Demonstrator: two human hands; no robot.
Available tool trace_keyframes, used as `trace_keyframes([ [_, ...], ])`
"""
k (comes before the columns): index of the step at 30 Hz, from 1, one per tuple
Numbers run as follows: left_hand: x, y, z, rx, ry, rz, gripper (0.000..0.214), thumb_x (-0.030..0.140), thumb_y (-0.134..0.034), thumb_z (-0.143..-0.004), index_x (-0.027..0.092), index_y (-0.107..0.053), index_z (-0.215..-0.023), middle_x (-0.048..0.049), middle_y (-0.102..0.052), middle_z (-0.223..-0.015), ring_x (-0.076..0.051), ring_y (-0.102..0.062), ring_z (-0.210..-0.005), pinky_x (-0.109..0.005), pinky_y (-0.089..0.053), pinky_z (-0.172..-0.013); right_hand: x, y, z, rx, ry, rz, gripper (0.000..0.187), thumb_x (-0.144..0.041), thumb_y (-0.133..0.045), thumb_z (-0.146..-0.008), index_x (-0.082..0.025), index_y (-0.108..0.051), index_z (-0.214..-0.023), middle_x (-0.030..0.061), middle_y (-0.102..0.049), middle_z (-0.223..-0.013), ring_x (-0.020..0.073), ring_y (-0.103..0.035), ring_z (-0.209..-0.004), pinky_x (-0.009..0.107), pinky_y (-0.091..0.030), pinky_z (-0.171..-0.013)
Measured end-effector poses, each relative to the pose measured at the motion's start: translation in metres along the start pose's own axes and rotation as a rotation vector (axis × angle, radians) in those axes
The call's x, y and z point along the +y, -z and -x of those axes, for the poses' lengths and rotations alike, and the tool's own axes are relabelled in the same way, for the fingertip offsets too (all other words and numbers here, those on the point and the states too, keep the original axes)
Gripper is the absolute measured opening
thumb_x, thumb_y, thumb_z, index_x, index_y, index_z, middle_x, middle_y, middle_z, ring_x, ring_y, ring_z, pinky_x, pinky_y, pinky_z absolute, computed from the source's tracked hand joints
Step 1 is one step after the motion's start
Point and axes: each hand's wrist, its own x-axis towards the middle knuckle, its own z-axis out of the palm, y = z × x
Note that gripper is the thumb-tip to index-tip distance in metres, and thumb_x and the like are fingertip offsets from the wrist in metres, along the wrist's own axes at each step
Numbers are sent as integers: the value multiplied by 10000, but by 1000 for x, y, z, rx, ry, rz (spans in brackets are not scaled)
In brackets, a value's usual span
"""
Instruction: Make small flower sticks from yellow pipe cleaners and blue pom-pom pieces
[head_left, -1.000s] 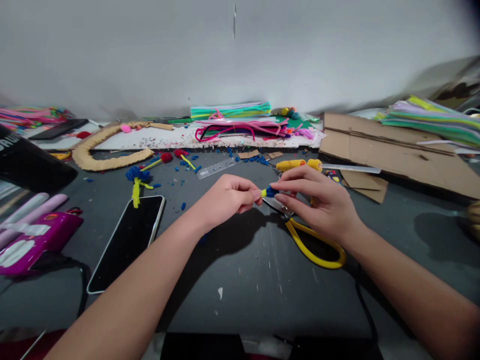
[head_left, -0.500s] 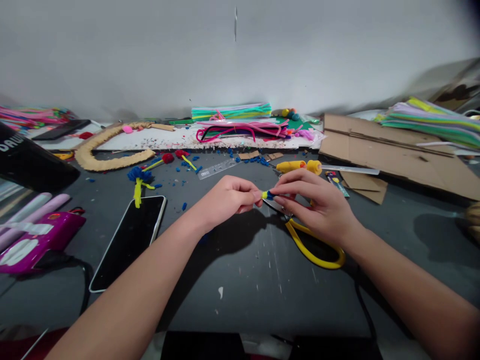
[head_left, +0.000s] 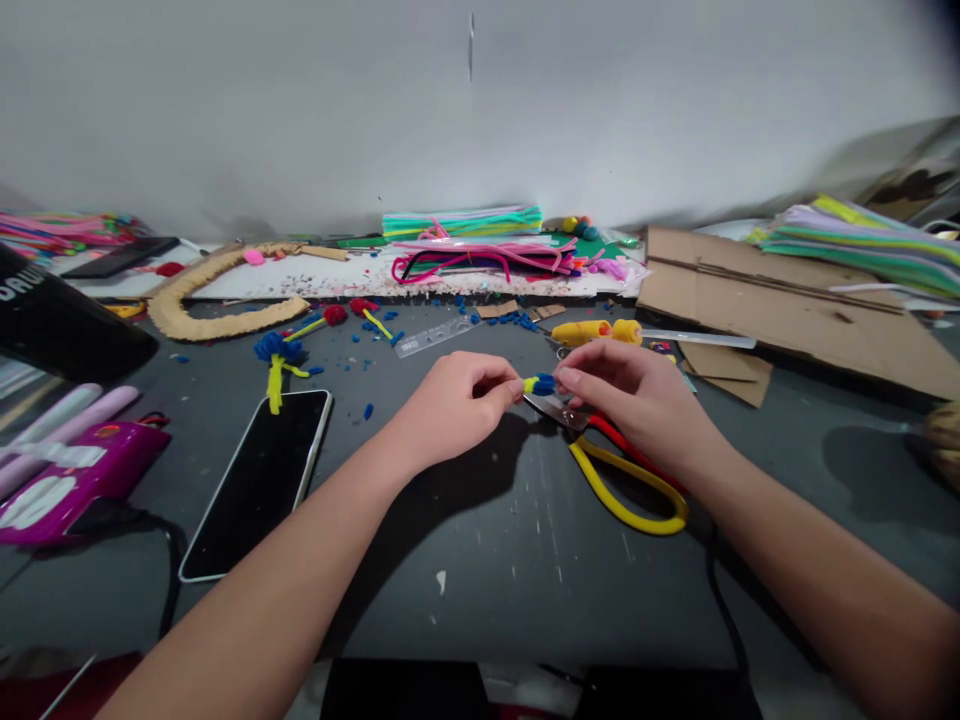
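Observation:
Above the dark table (head_left: 495, 540), my left hand (head_left: 450, 405) pinches the yellow end of a small blue and yellow pipe-cleaner piece (head_left: 538, 384). My right hand (head_left: 637, 395) pinches its blue end from the other side, fingers curled. Both hands meet at the piece just above the blades of yellow-handled scissors (head_left: 622, 480), which lie on the table under my right hand.
A black phone (head_left: 259, 480) lies at the left, with a purple glue gun (head_left: 71, 480) beyond it. A finished blue and yellow flower (head_left: 274, 360), a ruler (head_left: 435, 335), blue scraps, pipe-cleaner bundles (head_left: 465, 220) and cardboard sheets (head_left: 787, 290) lie behind.
My right hand has turned and lowered its fingers over the piece, uncovering a red part of the scissors. My left hand keeps its pinch and has barely moved.

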Motion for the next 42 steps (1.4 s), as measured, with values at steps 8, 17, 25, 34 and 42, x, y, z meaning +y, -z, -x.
trace_keyframes([
  [8, -11, 6, -1, 206, -3, -299, 272, 366, -514, -896, 190, -653, -742, -16, -630, -666, -137, -479, -600, -281, -300, -579, -2, 0, 1, -26, 93, 215, 351, -415, -496, -966, -200, -501, -689, -24, -493, -591, 111, -487, -538, 256, -405, -523],
  [17, -9, 3, 0, 237, -82, -246, 273, 365, -491, -922, 187, -659, -801, -14, -624, -668, -131, -471, -592, -271, -304, -583, 6, 1, 2, -56, 128, 255, 261, -405, -630, -887, -193, -642, -735, 6, -646, -662, 137, -584, -582, 274, -472, -560],
  [25, -1, 1, 5, 127, -134, -230, 255, 338, -493, -920, 190, -690, -854, -10, -631, -677, -125, -482, -602, -263, -327, -593, 6, -4, 3, -52, 104, 71, 343, -308, -679, -843, -205, -688, -1171, 81, -738, -1090, 233, -704, -977, 374, -589, -835],
  [34, 3, -5, 9, 64, -179, -252, 238, 307, -492, -911, 192, -693, -856, -26, -667, -723, -133, -513, -626, -268, -347, -607, 0, -6, 4, -95, 34, 20, 213, -283, -712, -793, -193, -727, -985, 57, -757, -912, 203, -713, -792, 319, -592, -715],
  [42, 5, -7, 10, 65, -191, -271, 237, 306, -496, -910, 194, -696, -850, -29, -663, -705, -137, -530, -625, -270, -367, -618, -4, -10, 5, -77, 62, 93, 167, -278, -710, -782, -187, -710, -922, 52, -739, -870, 183, -676, -731, 297, -561, -658],
])
